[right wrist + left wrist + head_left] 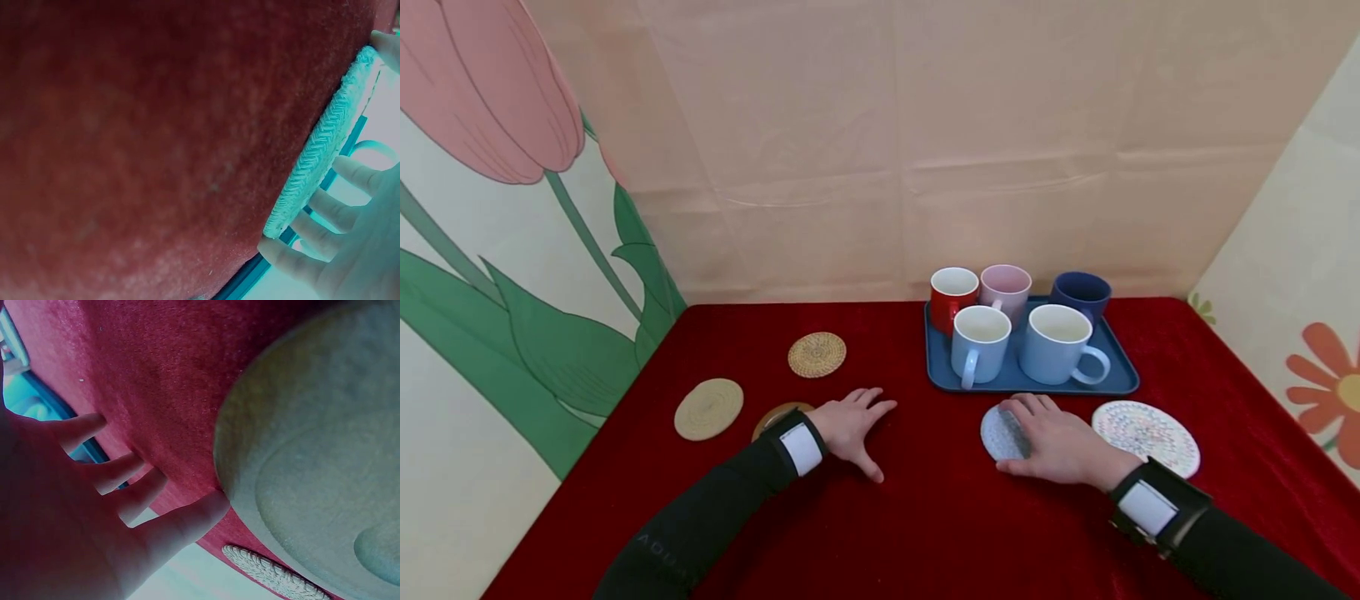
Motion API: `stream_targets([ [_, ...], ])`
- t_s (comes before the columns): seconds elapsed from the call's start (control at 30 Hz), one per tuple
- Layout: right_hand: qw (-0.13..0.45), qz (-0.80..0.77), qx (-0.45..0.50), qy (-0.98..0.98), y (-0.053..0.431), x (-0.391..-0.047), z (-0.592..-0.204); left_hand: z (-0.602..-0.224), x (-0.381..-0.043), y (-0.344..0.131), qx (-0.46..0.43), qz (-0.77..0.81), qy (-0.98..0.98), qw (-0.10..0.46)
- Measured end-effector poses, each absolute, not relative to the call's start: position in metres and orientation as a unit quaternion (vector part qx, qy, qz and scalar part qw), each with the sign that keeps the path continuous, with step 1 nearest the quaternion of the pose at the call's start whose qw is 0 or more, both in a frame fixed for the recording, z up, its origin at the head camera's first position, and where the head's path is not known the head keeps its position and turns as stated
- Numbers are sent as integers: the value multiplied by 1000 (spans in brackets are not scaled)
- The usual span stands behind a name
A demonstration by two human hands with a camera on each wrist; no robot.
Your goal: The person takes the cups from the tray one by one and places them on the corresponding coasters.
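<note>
My right hand (1060, 437) reaches over a round grey woven coaster (1000, 433), thumb and fingertips at opposite edges. Seen edge-on in the right wrist view, this coaster (322, 150) has a braided rim, with the thumb at one end and a finger at the other. My left hand (853, 429) hovers over the red cloth, fingers spread and nothing in it. Behind its wrist lies a round brown coaster (770, 417), partly hidden by the cuff. In the left wrist view this coaster (312, 425) shows a smooth recessed face, and the thumb tip overlaps its rim.
A blue tray (940, 371) at the back right bears several mugs, including a red mug (953, 296) and a light blue mug (981, 342). A white speckled round mat (1150, 429) lies right of it. A beige coaster (709, 408) and a woven straw coaster (817, 354) lie left.
</note>
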State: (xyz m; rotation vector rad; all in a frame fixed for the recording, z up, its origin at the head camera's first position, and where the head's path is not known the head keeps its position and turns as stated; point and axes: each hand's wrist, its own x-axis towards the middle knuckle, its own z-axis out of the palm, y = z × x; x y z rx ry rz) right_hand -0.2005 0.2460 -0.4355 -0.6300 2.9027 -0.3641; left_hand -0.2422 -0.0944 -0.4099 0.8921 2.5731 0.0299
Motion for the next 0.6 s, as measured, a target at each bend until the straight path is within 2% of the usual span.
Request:
stream_targets([
  [0.6,72,-120,-176,974,243,-199,-434,-410,-242,-95,320,14,923,212],
])
